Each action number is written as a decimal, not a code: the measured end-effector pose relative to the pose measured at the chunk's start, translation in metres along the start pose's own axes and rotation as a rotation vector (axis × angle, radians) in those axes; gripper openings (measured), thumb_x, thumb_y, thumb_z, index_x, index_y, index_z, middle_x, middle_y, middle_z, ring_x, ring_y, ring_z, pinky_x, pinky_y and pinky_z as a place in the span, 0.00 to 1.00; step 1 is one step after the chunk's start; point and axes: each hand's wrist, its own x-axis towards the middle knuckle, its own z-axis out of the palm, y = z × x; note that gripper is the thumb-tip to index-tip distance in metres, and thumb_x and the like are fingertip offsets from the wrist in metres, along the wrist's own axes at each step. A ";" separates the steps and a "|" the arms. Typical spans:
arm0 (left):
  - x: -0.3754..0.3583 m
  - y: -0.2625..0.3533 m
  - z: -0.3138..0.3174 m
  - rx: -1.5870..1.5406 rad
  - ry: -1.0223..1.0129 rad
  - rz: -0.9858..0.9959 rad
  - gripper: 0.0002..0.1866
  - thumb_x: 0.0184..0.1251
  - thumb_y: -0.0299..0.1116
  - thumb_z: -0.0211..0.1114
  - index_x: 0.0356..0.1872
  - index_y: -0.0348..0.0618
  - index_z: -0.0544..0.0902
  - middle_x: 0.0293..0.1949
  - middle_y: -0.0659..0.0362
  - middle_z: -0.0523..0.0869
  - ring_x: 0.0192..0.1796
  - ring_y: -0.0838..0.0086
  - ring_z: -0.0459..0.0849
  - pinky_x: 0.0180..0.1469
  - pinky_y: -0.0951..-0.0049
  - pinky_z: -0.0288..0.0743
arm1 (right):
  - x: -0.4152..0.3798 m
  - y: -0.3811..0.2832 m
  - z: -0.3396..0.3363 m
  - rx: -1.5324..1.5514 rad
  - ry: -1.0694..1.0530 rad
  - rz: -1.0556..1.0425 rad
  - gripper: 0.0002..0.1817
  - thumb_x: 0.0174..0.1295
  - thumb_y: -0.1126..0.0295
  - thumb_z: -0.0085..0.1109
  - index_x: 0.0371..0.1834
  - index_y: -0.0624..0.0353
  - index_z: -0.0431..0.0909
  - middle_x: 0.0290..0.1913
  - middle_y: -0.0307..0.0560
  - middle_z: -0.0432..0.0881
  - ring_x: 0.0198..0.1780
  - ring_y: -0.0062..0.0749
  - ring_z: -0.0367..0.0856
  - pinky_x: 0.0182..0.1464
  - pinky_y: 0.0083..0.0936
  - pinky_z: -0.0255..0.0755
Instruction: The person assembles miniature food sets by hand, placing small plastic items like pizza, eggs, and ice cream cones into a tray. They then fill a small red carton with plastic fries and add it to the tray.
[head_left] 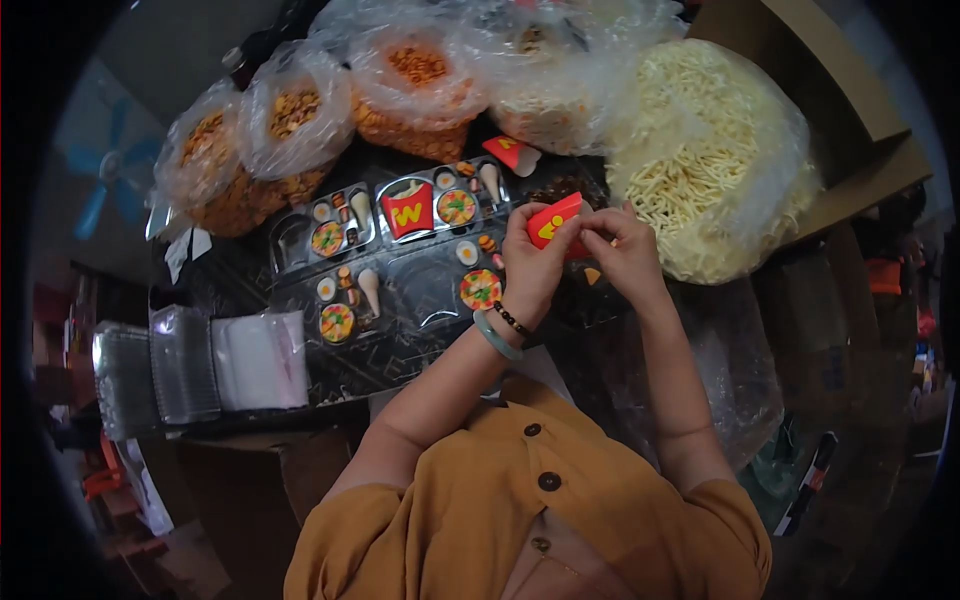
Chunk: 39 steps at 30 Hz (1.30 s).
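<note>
My left hand (pixel 538 255) is closed around a small red french fry box (pixel 552 222) with a yellow letter on its front. Close beside it, my right hand (pixel 622 245) has its fingers pinched together at the box's right edge; what sits between them is too small to make out. To the left, a clear plastic tray (pixel 408 250) holds a filled red fry box (pixel 407 210), a toy pizza (pixel 457 207) and other miniature food pieces. Another red fry box (pixel 512 155) lies beyond my hands. A large bag of pale toy fries (pixel 700 150) stands right of my right hand.
Open plastic bags of small pieces (pixel 415 75) line the back of the black table (pixel 390 365). Stacked clear plastic covers (pixel 185 365) and a pile of plastic sleeves (pixel 262 360) sit at the left. An open cardboard box (pixel 860 190) rises at the right.
</note>
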 end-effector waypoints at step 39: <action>-0.043 0.024 -0.164 1.675 -0.204 0.321 0.34 0.58 0.49 0.61 0.59 0.33 0.67 0.60 0.50 0.67 0.67 0.53 0.58 0.67 0.49 0.46 | 0.119 0.024 0.121 -0.682 0.173 0.120 0.22 0.52 0.49 0.61 0.28 0.62 0.82 0.33 0.52 0.81 0.40 0.46 0.80 0.48 0.42 0.64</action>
